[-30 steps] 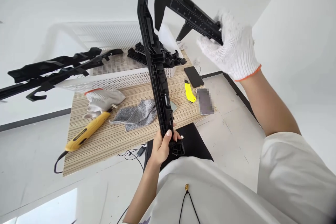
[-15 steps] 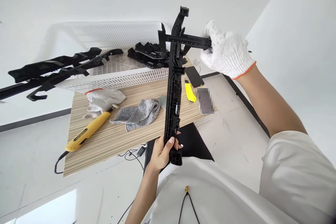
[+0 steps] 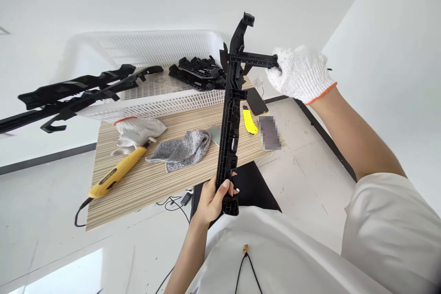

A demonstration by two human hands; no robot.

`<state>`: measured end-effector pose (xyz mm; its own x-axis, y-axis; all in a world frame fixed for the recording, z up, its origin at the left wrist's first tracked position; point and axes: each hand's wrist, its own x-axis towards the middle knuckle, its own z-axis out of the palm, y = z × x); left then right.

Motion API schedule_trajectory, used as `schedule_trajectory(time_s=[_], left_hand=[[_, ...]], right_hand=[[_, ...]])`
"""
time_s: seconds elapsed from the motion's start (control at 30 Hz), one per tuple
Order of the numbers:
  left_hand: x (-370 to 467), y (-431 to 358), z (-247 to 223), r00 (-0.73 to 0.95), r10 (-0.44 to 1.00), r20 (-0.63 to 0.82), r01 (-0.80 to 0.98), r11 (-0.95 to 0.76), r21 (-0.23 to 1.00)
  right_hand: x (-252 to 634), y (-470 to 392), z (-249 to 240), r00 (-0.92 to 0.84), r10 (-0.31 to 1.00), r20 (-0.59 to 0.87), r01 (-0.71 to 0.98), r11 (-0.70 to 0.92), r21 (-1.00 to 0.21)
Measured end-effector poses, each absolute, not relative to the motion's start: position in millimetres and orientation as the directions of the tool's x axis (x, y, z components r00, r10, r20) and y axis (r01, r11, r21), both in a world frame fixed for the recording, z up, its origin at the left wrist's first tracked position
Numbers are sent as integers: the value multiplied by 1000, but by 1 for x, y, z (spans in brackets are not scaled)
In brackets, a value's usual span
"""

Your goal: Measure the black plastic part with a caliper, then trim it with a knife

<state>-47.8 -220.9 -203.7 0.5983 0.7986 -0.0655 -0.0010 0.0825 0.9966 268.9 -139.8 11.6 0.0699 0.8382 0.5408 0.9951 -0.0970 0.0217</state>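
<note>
My bare left hand (image 3: 214,196) grips the lower end of a long black plastic part (image 3: 229,133), which stands almost upright in front of me. In my right hand (image 3: 299,73), wearing a white knit glove with an orange cuff, is a black vernier caliper (image 3: 257,59). The caliper lies across the upper section of the part, its jaws on either side of it. Whether both jaws touch the plastic I cannot tell. Fingers of the right hand are wrapped round the caliper's right end.
A white plastic basket (image 3: 155,103) holds several black parts (image 3: 200,73); other long ones (image 3: 79,87) jut out leftward. On the wood-grain table (image 3: 138,193) lie a yellow corded tool (image 3: 117,172), a white glove (image 3: 139,131), a grey knit cloth (image 3: 182,151), a yellow cutter (image 3: 250,120) and a black phone (image 3: 257,101).
The caliper has moved down and right relative to the view, and its jaws sit closer about the part. The part's top has tilted slightly right. My left hand keeps its hold.
</note>
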Motion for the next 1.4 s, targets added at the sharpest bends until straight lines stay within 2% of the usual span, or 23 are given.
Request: schedule_trajectory(time_s=[0.1,0.27,0.33,0.43,0.63,0.77,0.9,1.1,1.23,1.4], left_hand=[[-47,-222,-202,620,781,-73,-47,130,990],[-45,-224,-198,630,771,-91,-78,180,981],[-46,-224,-199,626,774,-95,-87,191,978],[-48,-224,-202,631,769,-97,-101,206,973],[-50,-225,-203,637,765,-94,-126,224,966],[-50,-224,-202,623,779,-75,-135,201,970],[-51,-220,-200,596,803,-22,-138,129,982],[-49,-216,-192,601,798,40,-148,63,987],[-46,-216,-195,622,783,31,-148,78,986],[-45,-217,-203,642,767,6,-149,117,982]], right_hand=[[268,-140,14,143,856,496,978,-198,59],[272,-137,11,168,852,497,985,-131,-109],[273,-137,9,189,847,497,981,-140,-133],[273,-136,8,200,838,508,980,-168,-110],[273,-134,7,132,834,535,991,-111,-71],[265,-135,13,229,862,453,973,-219,-77],[256,-141,18,321,789,523,946,-296,-134],[254,-155,19,400,743,537,917,-318,-242],[257,-161,17,418,719,555,907,-363,-213],[265,-158,9,390,758,522,917,-369,-150]])
